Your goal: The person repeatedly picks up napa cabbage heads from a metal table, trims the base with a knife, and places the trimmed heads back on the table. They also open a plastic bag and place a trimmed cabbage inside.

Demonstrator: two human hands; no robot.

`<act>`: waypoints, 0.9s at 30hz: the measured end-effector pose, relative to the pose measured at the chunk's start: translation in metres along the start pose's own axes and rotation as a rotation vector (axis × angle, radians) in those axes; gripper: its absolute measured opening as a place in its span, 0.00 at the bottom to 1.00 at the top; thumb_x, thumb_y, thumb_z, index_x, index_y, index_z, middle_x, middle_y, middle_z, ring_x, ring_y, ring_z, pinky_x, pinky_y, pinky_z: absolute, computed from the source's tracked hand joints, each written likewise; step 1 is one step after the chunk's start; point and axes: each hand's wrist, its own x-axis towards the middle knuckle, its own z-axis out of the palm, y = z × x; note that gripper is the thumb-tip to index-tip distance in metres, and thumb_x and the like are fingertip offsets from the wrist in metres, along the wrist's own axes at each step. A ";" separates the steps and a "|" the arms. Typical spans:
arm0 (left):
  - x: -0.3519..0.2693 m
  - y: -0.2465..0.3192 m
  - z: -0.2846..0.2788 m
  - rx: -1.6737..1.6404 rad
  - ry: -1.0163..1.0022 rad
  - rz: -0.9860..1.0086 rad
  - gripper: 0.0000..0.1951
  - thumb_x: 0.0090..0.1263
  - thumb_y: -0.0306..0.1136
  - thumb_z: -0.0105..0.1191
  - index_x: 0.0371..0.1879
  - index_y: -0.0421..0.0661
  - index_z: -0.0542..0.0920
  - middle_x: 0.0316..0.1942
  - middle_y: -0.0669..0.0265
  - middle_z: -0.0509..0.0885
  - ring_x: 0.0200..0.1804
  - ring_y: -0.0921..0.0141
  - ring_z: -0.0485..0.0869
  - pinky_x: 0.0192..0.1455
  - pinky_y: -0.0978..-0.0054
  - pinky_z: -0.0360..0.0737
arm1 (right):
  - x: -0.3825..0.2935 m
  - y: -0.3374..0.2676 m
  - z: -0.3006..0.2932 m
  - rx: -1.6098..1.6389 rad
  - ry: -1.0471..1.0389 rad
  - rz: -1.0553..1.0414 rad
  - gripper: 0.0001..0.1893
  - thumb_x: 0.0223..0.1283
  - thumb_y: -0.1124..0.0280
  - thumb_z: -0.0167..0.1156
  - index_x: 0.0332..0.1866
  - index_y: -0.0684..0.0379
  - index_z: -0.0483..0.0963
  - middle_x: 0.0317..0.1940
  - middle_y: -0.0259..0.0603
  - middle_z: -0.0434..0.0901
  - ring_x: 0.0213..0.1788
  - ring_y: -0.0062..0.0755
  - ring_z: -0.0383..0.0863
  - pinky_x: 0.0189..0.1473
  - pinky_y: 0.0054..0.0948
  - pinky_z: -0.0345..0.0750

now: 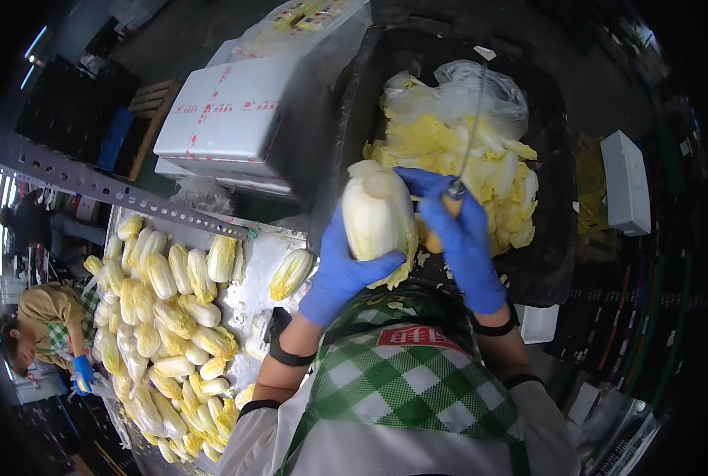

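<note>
A napa cabbage (373,223) rests in my blue-gloved left hand (334,271), its pale cut base facing up and away from me. My thumb lies across its near side. My right hand (462,241), also gloved in blue, grips a knife (472,146) by its wooden handle. The narrow blade points away from me, and its far end is blurred. My right fingertips are close to the cabbage's right side; whether they touch it I cannot tell. Beneath both hands is a large black bin (553,262) holding loose yellow-green cabbage leaves (428,140) and a clear plastic bag (479,89).
Many trimmed cabbages (160,276) are heaped on a metal table (241,297) to my left, with one cabbage (291,273) lying apart. A perforated metal bar (122,193) crosses the table's far end. White boxes (223,113) stand beyond. Another person (56,315) works at the table's far side.
</note>
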 end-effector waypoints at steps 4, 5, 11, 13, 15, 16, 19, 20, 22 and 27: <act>0.005 -0.001 0.009 0.269 0.074 0.111 0.48 0.47 0.36 0.74 0.68 0.37 0.63 0.61 0.54 0.76 0.62 0.63 0.77 0.67 0.63 0.73 | -0.002 -0.013 -0.041 -0.561 0.139 -0.172 0.08 0.62 0.71 0.63 0.40 0.59 0.71 0.28 0.42 0.77 0.29 0.34 0.79 0.34 0.30 0.76; 0.006 -0.001 0.011 0.343 0.093 0.161 0.47 0.47 0.37 0.74 0.68 0.37 0.63 0.61 0.53 0.76 0.62 0.63 0.77 0.67 0.63 0.73 | -0.009 -0.016 -0.047 -0.745 0.168 -0.257 0.10 0.59 0.69 0.65 0.39 0.58 0.71 0.24 0.43 0.75 0.26 0.40 0.79 0.30 0.32 0.76; 0.013 -0.003 0.043 0.542 0.009 0.327 0.43 0.49 0.33 0.73 0.65 0.38 0.65 0.58 0.54 0.77 0.58 0.62 0.79 0.62 0.65 0.77 | -0.031 -0.022 -0.058 -1.164 0.028 -0.432 0.15 0.52 0.63 0.69 0.31 0.55 0.68 0.21 0.36 0.71 0.22 0.36 0.77 0.24 0.34 0.74; 0.012 0.000 0.050 0.501 -0.006 0.287 0.41 0.49 0.33 0.72 0.64 0.38 0.66 0.57 0.55 0.77 0.58 0.62 0.80 0.61 0.65 0.78 | -0.029 -0.022 -0.060 -1.163 0.030 -0.469 0.15 0.52 0.62 0.69 0.32 0.55 0.68 0.21 0.36 0.71 0.22 0.35 0.77 0.25 0.33 0.75; 0.012 0.002 0.053 0.488 -0.023 0.270 0.40 0.49 0.33 0.72 0.64 0.38 0.67 0.57 0.55 0.77 0.58 0.62 0.79 0.61 0.65 0.77 | -0.028 -0.022 -0.063 -1.152 0.039 -0.468 0.15 0.52 0.62 0.69 0.32 0.55 0.68 0.21 0.36 0.71 0.23 0.36 0.78 0.25 0.34 0.75; 0.012 0.003 0.054 0.482 -0.030 0.263 0.40 0.49 0.33 0.72 0.63 0.38 0.68 0.57 0.56 0.77 0.58 0.62 0.79 0.61 0.65 0.77 | -0.029 -0.023 -0.064 -1.147 0.036 -0.463 0.16 0.52 0.62 0.69 0.32 0.55 0.68 0.21 0.36 0.71 0.23 0.36 0.78 0.25 0.34 0.75; 0.013 0.003 0.057 0.533 -0.058 0.277 0.40 0.49 0.32 0.72 0.63 0.39 0.68 0.56 0.56 0.78 0.57 0.63 0.80 0.61 0.65 0.78 | -0.033 -0.022 -0.066 -1.131 0.035 -0.444 0.16 0.51 0.62 0.70 0.33 0.55 0.68 0.21 0.37 0.72 0.23 0.38 0.78 0.26 0.34 0.76; 0.014 0.003 0.058 0.513 -0.065 0.280 0.40 0.49 0.32 0.72 0.63 0.39 0.68 0.56 0.56 0.78 0.57 0.63 0.80 0.61 0.65 0.78 | -0.035 -0.021 -0.067 -1.124 0.037 -0.438 0.16 0.50 0.62 0.70 0.33 0.55 0.69 0.21 0.37 0.72 0.23 0.38 0.78 0.26 0.34 0.76; 0.015 0.001 0.059 0.474 -0.069 0.272 0.40 0.48 0.32 0.72 0.63 0.38 0.68 0.56 0.56 0.79 0.57 0.64 0.80 0.61 0.65 0.78 | -0.038 -0.019 -0.068 -1.112 0.031 -0.414 0.16 0.50 0.62 0.70 0.33 0.55 0.69 0.22 0.37 0.73 0.24 0.39 0.79 0.26 0.35 0.76; 0.012 -0.002 0.058 0.426 -0.083 0.185 0.42 0.45 0.34 0.74 0.63 0.37 0.69 0.55 0.56 0.80 0.56 0.64 0.81 0.61 0.66 0.78 | -0.042 -0.014 -0.073 -1.044 0.052 -0.338 0.16 0.49 0.62 0.71 0.33 0.54 0.70 0.23 0.39 0.76 0.25 0.40 0.81 0.26 0.35 0.76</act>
